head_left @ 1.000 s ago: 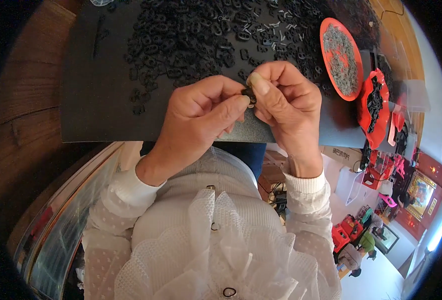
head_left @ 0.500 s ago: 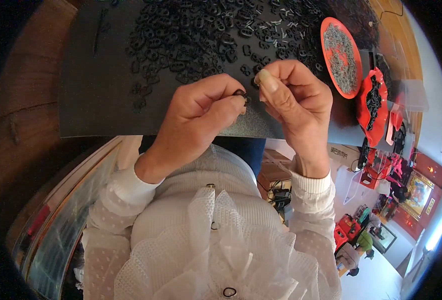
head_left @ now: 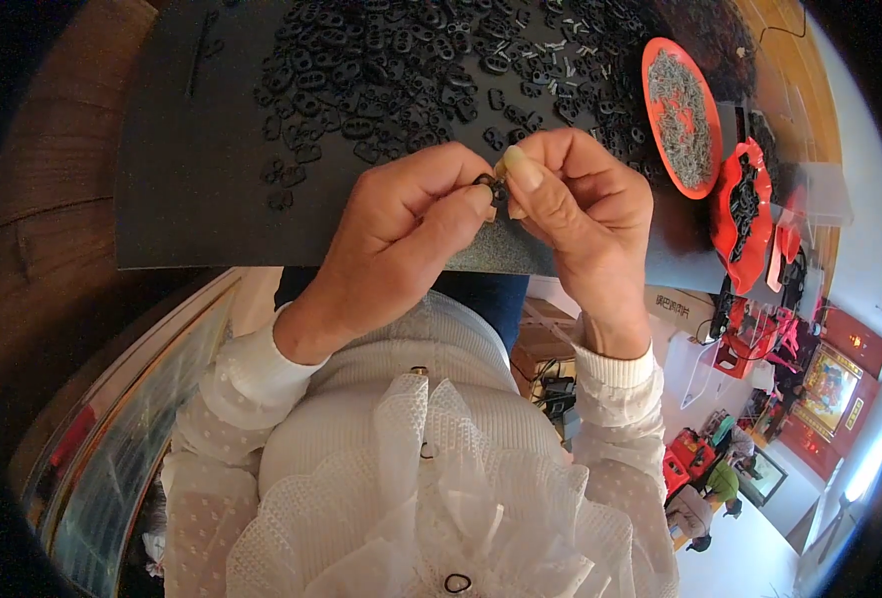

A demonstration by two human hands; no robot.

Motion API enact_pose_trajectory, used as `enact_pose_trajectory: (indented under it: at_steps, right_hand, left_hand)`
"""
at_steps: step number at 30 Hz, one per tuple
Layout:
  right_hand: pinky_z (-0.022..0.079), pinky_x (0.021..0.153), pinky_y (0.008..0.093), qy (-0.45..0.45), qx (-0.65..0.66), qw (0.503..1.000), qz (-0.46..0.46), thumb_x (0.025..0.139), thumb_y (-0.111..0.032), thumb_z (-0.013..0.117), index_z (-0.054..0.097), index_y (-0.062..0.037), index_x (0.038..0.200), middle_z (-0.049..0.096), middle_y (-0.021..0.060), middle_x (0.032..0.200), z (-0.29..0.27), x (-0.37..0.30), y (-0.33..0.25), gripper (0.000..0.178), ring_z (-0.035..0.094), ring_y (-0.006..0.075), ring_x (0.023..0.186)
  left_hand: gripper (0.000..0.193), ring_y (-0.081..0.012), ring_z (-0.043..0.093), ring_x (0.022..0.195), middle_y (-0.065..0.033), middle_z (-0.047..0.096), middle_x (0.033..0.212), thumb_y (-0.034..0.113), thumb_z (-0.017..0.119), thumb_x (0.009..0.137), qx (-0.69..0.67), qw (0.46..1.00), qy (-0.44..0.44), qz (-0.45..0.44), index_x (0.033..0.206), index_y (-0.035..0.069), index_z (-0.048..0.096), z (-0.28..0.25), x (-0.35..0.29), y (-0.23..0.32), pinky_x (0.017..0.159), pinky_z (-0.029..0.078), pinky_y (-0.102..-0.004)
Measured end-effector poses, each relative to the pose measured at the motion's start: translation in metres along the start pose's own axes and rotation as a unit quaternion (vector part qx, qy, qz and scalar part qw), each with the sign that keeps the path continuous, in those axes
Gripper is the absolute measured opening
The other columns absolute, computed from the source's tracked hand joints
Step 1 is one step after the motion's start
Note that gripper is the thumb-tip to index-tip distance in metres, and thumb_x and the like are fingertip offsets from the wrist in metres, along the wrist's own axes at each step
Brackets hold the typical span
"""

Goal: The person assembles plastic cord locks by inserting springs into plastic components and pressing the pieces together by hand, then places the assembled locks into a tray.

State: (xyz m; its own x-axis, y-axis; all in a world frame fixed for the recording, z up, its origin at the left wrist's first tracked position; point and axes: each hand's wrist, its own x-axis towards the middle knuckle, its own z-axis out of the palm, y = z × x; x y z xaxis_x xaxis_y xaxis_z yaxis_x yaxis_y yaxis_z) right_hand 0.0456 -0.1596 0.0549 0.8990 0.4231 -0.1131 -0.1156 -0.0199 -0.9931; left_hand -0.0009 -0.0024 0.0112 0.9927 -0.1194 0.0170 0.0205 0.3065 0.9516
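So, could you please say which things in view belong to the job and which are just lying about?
Seemingly in use:
- small black piece, pinched in the left hand, right hand against it
- loose black pieces
- scattered silvery pieces
- red plate of silvery pieces
- red wavy-rimmed dish of black pieces

Seemingly just about:
- cardboard box
- framed picture
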Motion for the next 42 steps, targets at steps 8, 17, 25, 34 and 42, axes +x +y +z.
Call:
enact_pose_trajectory:
  at_steps: [8, 17, 25, 34, 42]
  right_hand:
    - [0.039, 0.059, 0.019, 0.012, -0.064, 0.998, -0.016, 0.092, -0.012, 0.062, 0.059, 0.0013, 0.087, 0.057, -0.0029, 0.073, 0.002, 0.001, 0.003, 0.014, 0.047, 0.0033, 0.067]
    - [0.036, 0.055, 0.0198, -0.008, -0.132, 0.988, -0.076, 0.092, -0.01, 0.061, 0.054, -0.0008, 0.082, 0.051, -0.0035, 0.069, -0.001, 0.002, 0.009, 0.015, 0.042, 0.0029, 0.064]
    - [0.032, 0.05, 0.0219, 0.026, -0.186, 0.974, -0.127, 0.091, -0.007, 0.059, 0.05, -0.002, 0.078, 0.046, -0.0037, 0.064, 0.004, -0.007, 0.024, 0.017, 0.038, 0.0034, 0.059]
    - [0.035, 0.05, 0.0232, -0.044, -0.127, 0.99, -0.052, 0.09, -0.007, 0.061, 0.053, -0.0005, 0.083, 0.049, 0.0008, 0.065, -0.018, -0.005, 0.011, 0.012, 0.04, 0.0053, 0.059]
    - [0.041, 0.051, 0.0293, -0.094, -0.252, 0.939, -0.216, 0.085, -0.001, 0.062, 0.056, 0.001, 0.084, 0.052, 0.0095, 0.071, -0.024, 0.003, 0.007, 0.006, 0.052, 0.0207, 0.06]
  left_hand:
    - [0.014, -0.0092, 0.043, 0.06, -0.0017, 0.05, 0.066, 0.012, 0.055, 0.089, 0.024, 0.999, 0.014, -0.017, 0.083, 0.0, 0.057, -0.002, 0.0, -0.005, 0.054, 0.037, -0.0262]
    - [0.016, -0.0125, 0.043, 0.056, -0.0051, 0.046, 0.062, 0.01, 0.056, 0.087, 0.066, 0.998, 0.009, 0.002, 0.076, -0.001, 0.052, -0.004, 0.003, -0.007, 0.051, 0.036, -0.0294]
    - [0.015, -0.0165, 0.04, 0.053, -0.0073, 0.043, 0.061, 0.005, 0.055, 0.085, 0.144, 0.987, 0.0, 0.066, 0.073, -0.001, 0.049, -0.002, 0.005, -0.007, 0.05, 0.035, -0.0309]
    - [0.013, -0.0116, 0.04, 0.054, -0.0046, 0.045, 0.062, 0.005, 0.056, 0.084, 0.118, 0.99, -0.04, 0.068, 0.074, -0.001, 0.051, -0.005, 0.01, -0.008, 0.049, 0.033, -0.0291]
    - [0.014, -0.007, 0.04, 0.056, -0.0029, 0.046, 0.062, 0.006, 0.057, 0.085, 0.107, 0.993, -0.046, 0.011, 0.074, -0.002, 0.052, -0.003, 0.01, -0.002, 0.048, 0.033, -0.0276]
